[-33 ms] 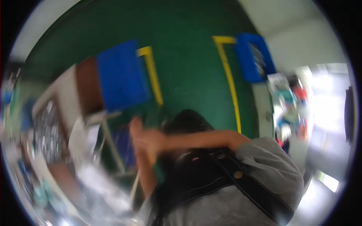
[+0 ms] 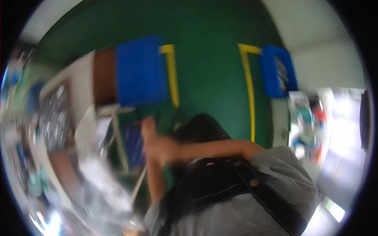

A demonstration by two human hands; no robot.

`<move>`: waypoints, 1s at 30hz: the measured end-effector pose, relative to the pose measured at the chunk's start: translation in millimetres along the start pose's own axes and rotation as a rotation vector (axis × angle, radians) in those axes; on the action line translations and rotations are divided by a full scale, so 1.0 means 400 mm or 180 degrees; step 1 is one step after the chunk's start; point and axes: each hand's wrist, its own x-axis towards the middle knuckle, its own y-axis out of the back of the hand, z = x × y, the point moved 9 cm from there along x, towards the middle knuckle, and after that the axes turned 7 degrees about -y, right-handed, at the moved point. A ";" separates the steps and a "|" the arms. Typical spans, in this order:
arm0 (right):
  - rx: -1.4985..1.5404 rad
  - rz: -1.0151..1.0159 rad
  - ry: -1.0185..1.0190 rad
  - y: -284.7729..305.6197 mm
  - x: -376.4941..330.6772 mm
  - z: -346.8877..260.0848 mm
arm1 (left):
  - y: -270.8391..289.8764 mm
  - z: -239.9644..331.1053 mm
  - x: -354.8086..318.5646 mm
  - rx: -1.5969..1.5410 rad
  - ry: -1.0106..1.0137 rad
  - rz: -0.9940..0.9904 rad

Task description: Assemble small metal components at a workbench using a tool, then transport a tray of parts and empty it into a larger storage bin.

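Note:
Both my hands are together in front of my dark apron (image 2: 212,181), smeared by motion. My left hand (image 2: 149,128) points away from me, its forearm rising from the lower edge. Across its wrist comes my right hand (image 2: 163,150), with the right forearm reaching in from the right. The two overlap and seem to touch, but the blur hides the fingers and anything they may hold. Just left of them is a dark blue surface (image 2: 133,143) among pale frame bars.
To the left, a bench bears a bright blue panel or bin (image 2: 141,72), a brown piece (image 2: 104,76) and a box of shiny parts (image 2: 55,118). White sheeting (image 2: 98,173) lies nearer. Yellow lines (image 2: 249,94) mark the green floor. A blue bin (image 2: 278,72) stands at the right.
The view has swung slightly, so the bench and blue panel sit farther right in the picture, and the right bin lies farther right and lower. My hands stay together.

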 end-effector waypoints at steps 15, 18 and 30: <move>0.0292 -0.3354 0.1478 -0.272 -0.006 -0.042 | -0.050 -0.285 -1.405 -0.0101 0.4179 0.2219; 0.0387 -0.3403 0.1351 -0.210 0.101 0.021 | -0.051 -0.258 -1.239 0.0097 0.3582 0.2096; 0.0215 0.0155 -0.1240 0.294 0.957 0.476 | 0.224 0.333 0.922 0.0109 -0.0057 0.0334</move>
